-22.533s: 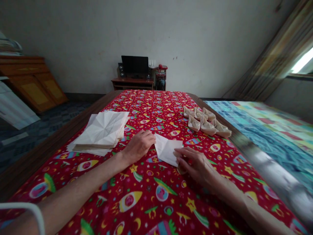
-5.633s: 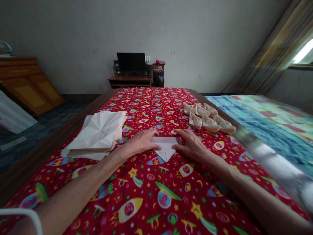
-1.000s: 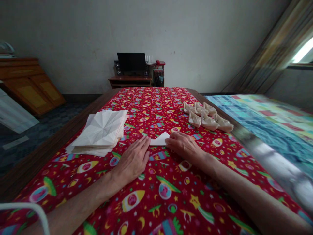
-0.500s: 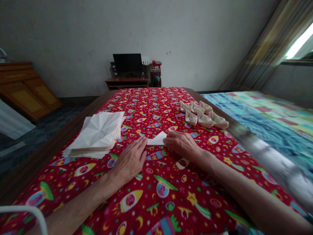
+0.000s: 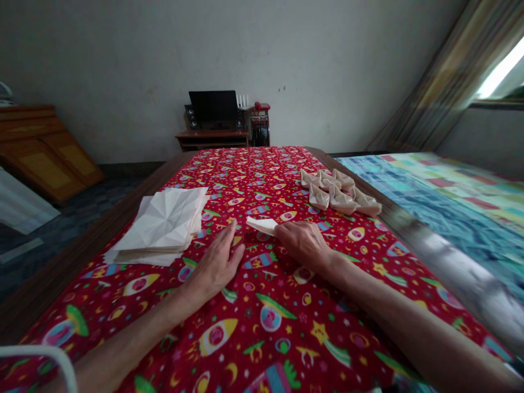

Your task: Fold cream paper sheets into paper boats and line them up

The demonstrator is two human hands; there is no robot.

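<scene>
A small folded piece of white paper (image 5: 262, 224) is pinched at its right end by my right hand (image 5: 305, 243), over the middle of the red patterned cloth (image 5: 262, 295). Its left end points toward my left hand (image 5: 219, 259), which is apart from it. That left hand holds nothing; its thumb stands away from the fingers. To its left lies a stack of creased paper sheets (image 5: 166, 221), the top one marked with star-like fold lines. Several folded paper boats (image 5: 341, 199) sit in two rows beyond my right hand.
The cloth covers a long table with a dark wooden edge (image 5: 393, 226). A bed (image 5: 446, 191) stands along the right side. At the far wall are a monitor (image 5: 213, 106) and a red telephone (image 5: 262, 105). A white curved tube (image 5: 61, 357) shows at lower left.
My left hand has come off the paper and drawn slightly left, its thumb spreading. In my right hand the folded paper has tilted, its left end rising.
</scene>
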